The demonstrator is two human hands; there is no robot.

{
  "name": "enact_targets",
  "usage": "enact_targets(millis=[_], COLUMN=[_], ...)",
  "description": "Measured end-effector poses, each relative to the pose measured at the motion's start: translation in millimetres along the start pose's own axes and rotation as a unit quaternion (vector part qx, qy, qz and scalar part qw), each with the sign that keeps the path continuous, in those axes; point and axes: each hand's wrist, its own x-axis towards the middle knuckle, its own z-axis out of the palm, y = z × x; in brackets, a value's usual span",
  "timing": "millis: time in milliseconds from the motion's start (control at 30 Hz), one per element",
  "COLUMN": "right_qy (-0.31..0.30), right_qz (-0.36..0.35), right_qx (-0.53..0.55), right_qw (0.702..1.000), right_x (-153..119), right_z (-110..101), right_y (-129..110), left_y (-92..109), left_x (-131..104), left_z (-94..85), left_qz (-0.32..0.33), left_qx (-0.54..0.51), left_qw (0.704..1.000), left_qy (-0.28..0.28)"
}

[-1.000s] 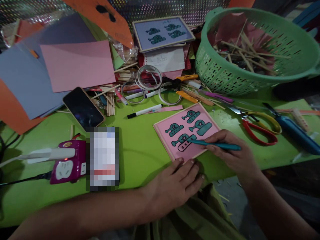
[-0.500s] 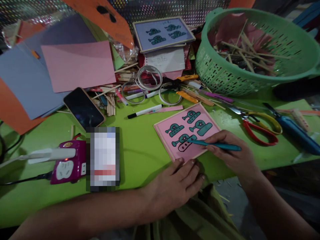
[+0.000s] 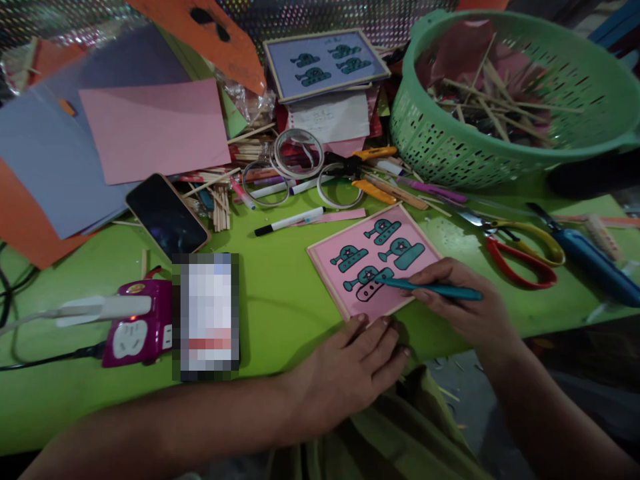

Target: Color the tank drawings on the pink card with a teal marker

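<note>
A pink card [image 3: 334,279] edged with thin wooden sticks lies tilted on the green table. Several tank drawings with black outlines and teal colouring are on it; the track of the nearest tank [image 3: 369,289] is partly pink. My right hand [image 3: 453,297] grips a teal marker [image 3: 445,289], its tip on that tank's track. Fingers apart, my left hand [image 3: 357,370] lies flat with its fingertips at the card's near edge. A black-and-white marker [image 3: 289,221] rests just beyond the card.
Phones [image 3: 167,215] and a purple power socket [image 3: 137,323] are on the left. Red-and-yellow scissors [image 3: 520,257] lie right of the card. Behind stand tape rolls [image 3: 299,153], a framed blue card [image 3: 325,65] and a green basket [image 3: 450,150] holding sticks. Coloured paper [image 3: 157,130] is piled back left.
The marker tip has shifted very slightly, and a little more of the nearest tank's track at its right end looks teal. My left hand stays at the card's edge.
</note>
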Motion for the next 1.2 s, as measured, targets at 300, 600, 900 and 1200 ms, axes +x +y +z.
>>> enact_targets(millis=[300,600,900,1200], right_qy=[-0.012,-0.023,0.009,-0.022], right_qz=[-0.037,-0.059,-0.031,-0.041], right_qx=[-0.004,-0.023,-0.027,-0.009], right_qw=[0.999,0.998,0.999,0.999], right_x=[1.1,1.1,0.0,-0.7], right_z=[-0.3,-1.4,-0.9,-0.8], right_y=[-0.9,2.3,1.1,3.0], left_y=[-0.2,-0.8,-0.1,0.1], left_x=[-0.5,0.3,0.2,0.9], left_z=[2.5,-1.6,0.0,0.1], left_qz=[-0.002,0.002,0.004,0.004], left_qx=[-0.001,-0.009,-0.005,0.001], left_qw=[1.000,1.000,1.000,1.000], left_qy=[0.018,-0.001,-0.005,0.001])
